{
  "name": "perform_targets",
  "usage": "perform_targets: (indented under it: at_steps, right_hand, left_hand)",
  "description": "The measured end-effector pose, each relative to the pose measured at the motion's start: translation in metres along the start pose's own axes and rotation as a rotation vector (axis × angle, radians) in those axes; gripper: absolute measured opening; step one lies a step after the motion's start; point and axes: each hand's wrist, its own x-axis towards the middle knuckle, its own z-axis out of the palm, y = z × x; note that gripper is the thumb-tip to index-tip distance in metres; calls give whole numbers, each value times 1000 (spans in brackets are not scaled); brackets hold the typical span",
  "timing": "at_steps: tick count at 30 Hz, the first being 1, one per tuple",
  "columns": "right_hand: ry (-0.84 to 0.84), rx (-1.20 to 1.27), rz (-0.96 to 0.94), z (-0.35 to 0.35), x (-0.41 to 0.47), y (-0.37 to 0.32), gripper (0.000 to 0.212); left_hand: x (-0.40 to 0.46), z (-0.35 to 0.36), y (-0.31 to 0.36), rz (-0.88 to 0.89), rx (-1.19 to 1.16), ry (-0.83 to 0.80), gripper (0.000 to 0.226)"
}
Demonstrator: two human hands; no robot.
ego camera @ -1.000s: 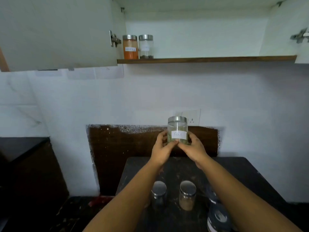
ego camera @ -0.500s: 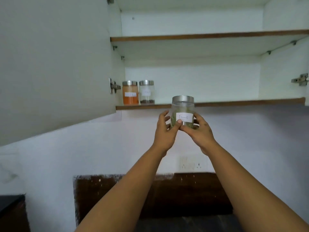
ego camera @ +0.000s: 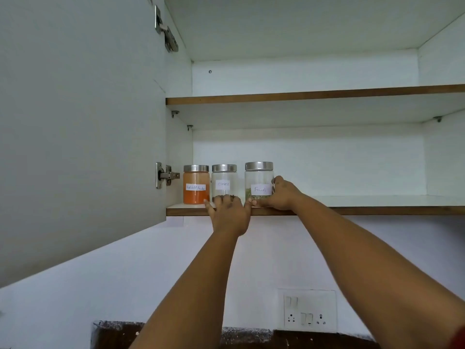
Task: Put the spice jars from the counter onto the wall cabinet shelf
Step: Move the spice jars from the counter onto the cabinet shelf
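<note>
The right hand (ego camera: 281, 195) curls round the lower right side of the fennel jar (ego camera: 259, 182), thumb at its base, and the jar stands upright on the lower shelf (ego camera: 377, 210) of the wall cabinet. The left hand (ego camera: 227, 212) lies at the shelf's front edge with fingers spread and fairly straight, in front of the cloves jar (ego camera: 224, 181), gripping nothing. Left of that jar, just beside it, stands the red chilli powder jar (ego camera: 196, 185), next to the open cabinet door (ego camera: 75, 122).
</note>
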Motion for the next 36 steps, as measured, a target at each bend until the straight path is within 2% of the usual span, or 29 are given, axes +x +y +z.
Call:
perform_targets:
  at_steps: [4,10,15,23,31,36]
  right_hand:
    - [-100,53,105,7,31,-2,91]
    - [-116,-16,111,19,55,2,85]
    - [-109,57,114,17,57,7,84]
    - [-92,22,97,19,56,7,83]
    - [-85,-61,75,22,60,6,79]
    - [-66,-24,103,22,52,2,98]
  left_hand:
    - [0,24,-11,63,-34,215,45]
    - [5,25,-19,110,-28,186,48]
    - [4,27,-17,93,-30,205,48]
    - [5,17,-19,110,-31,84,49]
    - [7,15,-18,102,-37,48,50]
    - [6,12,-16,98,-29,31,50]
